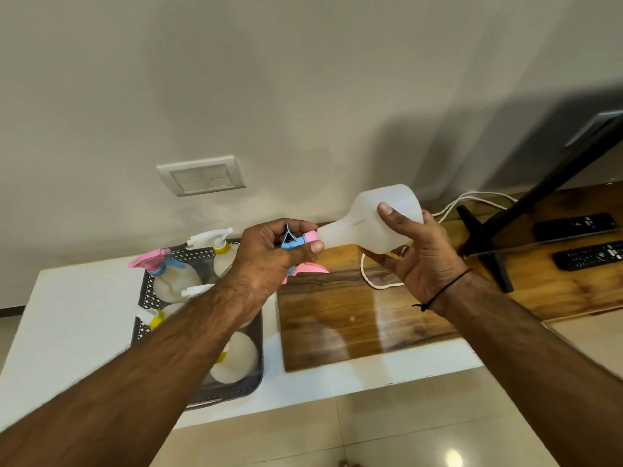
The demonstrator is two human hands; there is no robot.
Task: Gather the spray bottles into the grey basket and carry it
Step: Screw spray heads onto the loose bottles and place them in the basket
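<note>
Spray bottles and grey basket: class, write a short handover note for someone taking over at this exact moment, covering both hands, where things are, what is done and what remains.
Left hand: closed on the pink-and-blue trigger head of the held spray bottle.
Right hand: gripping that bottle's white body; the bottle lies sideways in the air, above the wooden top.
Grey basket: on the white counter, already holding several bottles, with pink-and-blue and yellow-collared heads visible.
Done: those bottles are in.
Left: put the held bottle in the basket, then lift and carry it. No other loose bottle is in view.
</note>
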